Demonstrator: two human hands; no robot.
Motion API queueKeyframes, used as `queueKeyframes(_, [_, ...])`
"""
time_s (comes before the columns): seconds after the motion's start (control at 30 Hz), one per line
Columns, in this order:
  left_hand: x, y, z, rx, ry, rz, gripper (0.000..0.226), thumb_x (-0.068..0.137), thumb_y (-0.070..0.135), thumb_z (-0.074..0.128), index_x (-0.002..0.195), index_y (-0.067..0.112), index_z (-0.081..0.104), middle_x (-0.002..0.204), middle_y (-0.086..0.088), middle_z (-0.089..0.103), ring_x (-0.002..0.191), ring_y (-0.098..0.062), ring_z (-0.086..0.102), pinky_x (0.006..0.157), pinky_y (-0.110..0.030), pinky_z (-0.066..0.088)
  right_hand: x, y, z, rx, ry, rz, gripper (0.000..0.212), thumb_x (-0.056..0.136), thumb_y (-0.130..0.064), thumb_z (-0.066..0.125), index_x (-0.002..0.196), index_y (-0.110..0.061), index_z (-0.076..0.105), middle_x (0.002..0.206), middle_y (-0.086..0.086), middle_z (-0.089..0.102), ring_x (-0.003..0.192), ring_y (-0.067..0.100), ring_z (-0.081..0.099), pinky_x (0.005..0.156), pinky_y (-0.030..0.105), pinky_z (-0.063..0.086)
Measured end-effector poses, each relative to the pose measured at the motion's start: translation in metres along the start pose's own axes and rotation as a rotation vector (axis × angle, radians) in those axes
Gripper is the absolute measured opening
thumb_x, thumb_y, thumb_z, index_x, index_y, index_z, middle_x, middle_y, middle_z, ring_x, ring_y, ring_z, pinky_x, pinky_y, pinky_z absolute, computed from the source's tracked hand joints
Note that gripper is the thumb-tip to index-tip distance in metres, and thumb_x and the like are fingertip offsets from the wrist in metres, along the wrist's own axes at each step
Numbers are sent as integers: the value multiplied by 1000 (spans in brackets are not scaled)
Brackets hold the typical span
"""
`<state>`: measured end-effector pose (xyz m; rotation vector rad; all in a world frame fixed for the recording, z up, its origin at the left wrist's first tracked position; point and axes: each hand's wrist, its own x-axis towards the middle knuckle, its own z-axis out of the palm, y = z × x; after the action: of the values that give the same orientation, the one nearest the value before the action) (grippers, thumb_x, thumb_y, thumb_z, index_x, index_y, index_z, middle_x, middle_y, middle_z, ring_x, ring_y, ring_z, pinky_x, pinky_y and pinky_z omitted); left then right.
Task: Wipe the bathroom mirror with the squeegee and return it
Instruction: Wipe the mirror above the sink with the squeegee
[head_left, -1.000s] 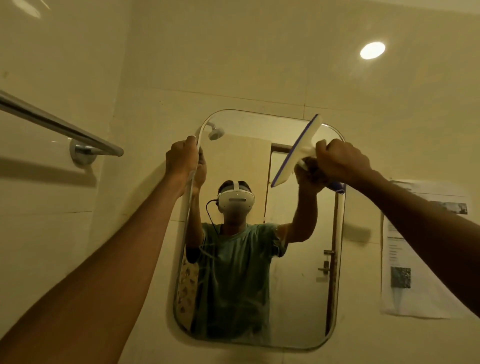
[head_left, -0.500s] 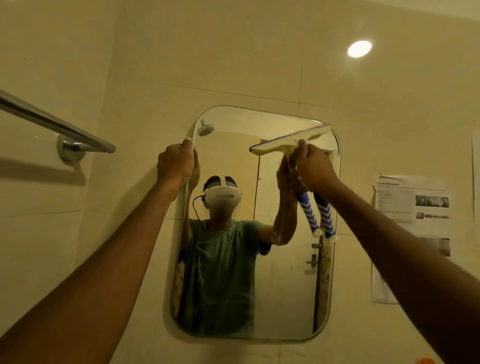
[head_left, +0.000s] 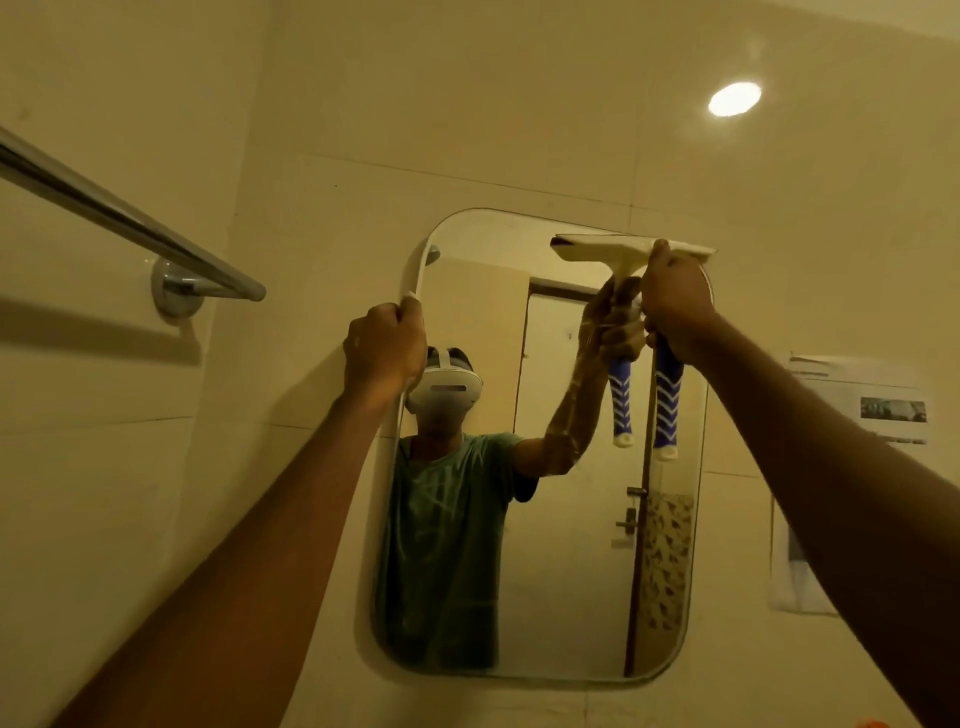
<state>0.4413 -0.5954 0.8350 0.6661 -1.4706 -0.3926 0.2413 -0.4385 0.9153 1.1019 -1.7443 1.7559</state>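
A rounded rectangular mirror (head_left: 566, 571) hangs on the tiled wall ahead. My left hand (head_left: 383, 351) grips its upper left edge. My right hand (head_left: 675, 306) is closed around the neck of a squeegee (head_left: 613, 252) with a white head and a blue-and-white handle. The blade lies level against the glass at the mirror's top right corner, and the handle points down below my fist. The mirror reflects the squeegee, my arm, a person in a green shirt and a door.
A chrome towel bar (head_left: 124, 223) juts from the left wall at head height. A paper sheet (head_left: 852, 415) is stuck to the wall right of the mirror. A round light reflection (head_left: 734, 98) shows high on the tiles.
The squeegee turned from a steep diagonal to level and shifted up to the mirror's top right corner. My left hand kept its hold on the mirror's edge.
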Motion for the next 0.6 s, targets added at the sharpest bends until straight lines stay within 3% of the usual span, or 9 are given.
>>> queueKeyframes(0.07, [-3, -5, 1, -1, -8, -8, 49, 103, 37, 29, 86, 6, 63, 66, 2, 51, 61, -6, 44, 62, -27, 32, -10, 5, 3, 53, -17, -9, 47, 106, -43, 21, 77, -17, 48, 67, 3, 54, 49, 11, 49, 43, 20, 41])
queueKeyframes(0.17, [-6, -9, -1, -7, -24, -23, 50, 102, 38, 29, 84, 5, 62, 64, 1, 50, 60, -6, 44, 54, -24, 30, -39, 30, 11, 156, -57, 12, 51, 106, -42, 20, 91, -7, 54, 66, 4, 57, 42, 6, 54, 36, 15, 42])
queueKeyframes(0.27, [-6, -7, -3, -7, -26, -27, 49, 103, 37, 29, 81, 5, 61, 63, 1, 49, 59, -6, 42, 58, -29, 30, -75, 54, 12, 175, -77, 125, 58, 106, -44, 21, 91, -2, 58, 61, 6, 58, 32, 3, 52, 32, 15, 39])
queueKeyframes(0.4, [-10, -6, -4, -12, -35, -38, 47, 103, 36, 29, 83, 7, 60, 64, 3, 48, 60, -5, 42, 69, -29, 32, -85, 37, -1, 197, -71, 174, 48, 106, -40, 24, 75, -12, 48, 51, -2, 48, 24, 0, 43, 28, 13, 33])
queueKeyframes(0.5, [-12, -5, -4, -12, -43, -40, 47, 103, 37, 29, 82, 7, 59, 64, 3, 49, 60, -5, 43, 67, -29, 34, -48, 8, -7, 92, -25, 81, 47, 106, -43, 22, 74, -17, 44, 56, -2, 47, 37, 5, 46, 38, 20, 38])
queueKeyframes(0.6, [-12, -8, -3, 6, -44, -54, 50, 102, 39, 28, 85, 5, 61, 68, -2, 53, 59, -4, 44, 53, -23, 30, -25, 6, -3, 48, -14, 47, 47, 106, -45, 20, 75, -18, 43, 62, 1, 48, 46, 10, 44, 44, 23, 37])
